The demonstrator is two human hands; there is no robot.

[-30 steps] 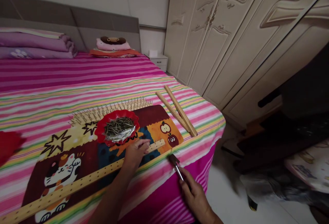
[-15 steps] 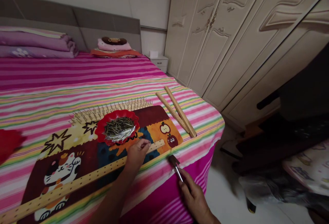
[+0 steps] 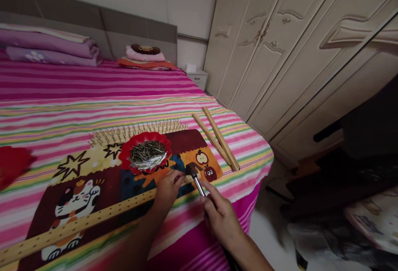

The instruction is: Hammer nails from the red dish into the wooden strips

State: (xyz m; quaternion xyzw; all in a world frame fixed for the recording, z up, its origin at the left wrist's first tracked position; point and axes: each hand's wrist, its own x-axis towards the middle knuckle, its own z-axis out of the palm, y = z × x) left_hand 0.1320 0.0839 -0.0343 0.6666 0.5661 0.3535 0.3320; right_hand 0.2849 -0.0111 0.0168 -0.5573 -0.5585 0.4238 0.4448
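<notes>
A long wooden strip with a row of holes point(image 3: 93, 217) lies across a cartoon-print mat point(image 3: 77, 179) on the bed. My left hand point(image 3: 168, 188) rests on the strip near its right end, its fingers pinched on something too small to make out. A small hammer point(image 3: 194, 173) is gripped by my right hand point(image 3: 220, 217), and its dark head hovers just right of my left fingertips, over the strip's end. A red scalloped dish point(image 3: 144, 157) heaped with metal nails sits just beyond my left hand.
A second strip bristling with upright nails point(image 3: 137, 132) lies behind the dish. Two plain wooden sticks point(image 3: 217, 140) lie crossed near the bed's right edge. A red object point(image 3: 12, 165) sits at far left. Folded bedding, a wardrobe point(image 3: 280, 47) and floor clutter surround the bed.
My right hand has swung the hammer up and left, from beyond the strip's end to right beside my left fingertips. The left hand has stayed put. The view has shifted slightly.
</notes>
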